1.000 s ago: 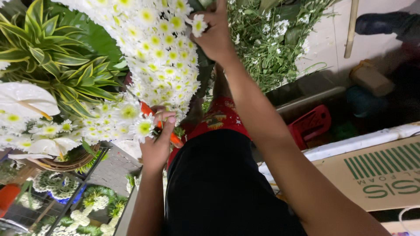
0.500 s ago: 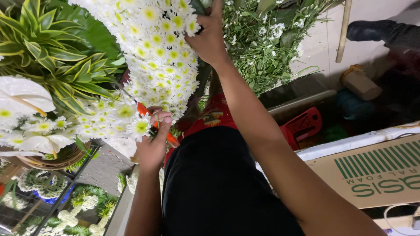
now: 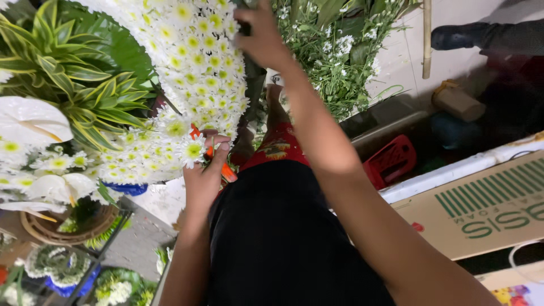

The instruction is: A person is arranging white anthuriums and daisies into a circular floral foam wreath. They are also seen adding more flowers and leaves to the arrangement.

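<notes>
Overhead, reaching the right hand (image 3: 262, 35) up into a dense arrangement of white daisies (image 3: 195, 62), fingers curling around something dark among the blooms, too hidden to name. Lower down, closing the left hand (image 3: 203, 170) on an orange-handled tool (image 3: 226, 170), mostly covered by the fingers and by one daisy head (image 3: 192, 150) touching the fingertips; blade not showing, so kind of tool hard to tell. Cutting off at the left edge: white anthuriums (image 3: 31, 120) and striped green leaves (image 3: 73, 79). Blocking the middle of the view: a black garment (image 3: 272, 238). Lying at right, partly out of frame, a cardboard box (image 3: 481, 209), with a red plastic crate (image 3: 391, 164) half hidden behind the right arm.
</notes>
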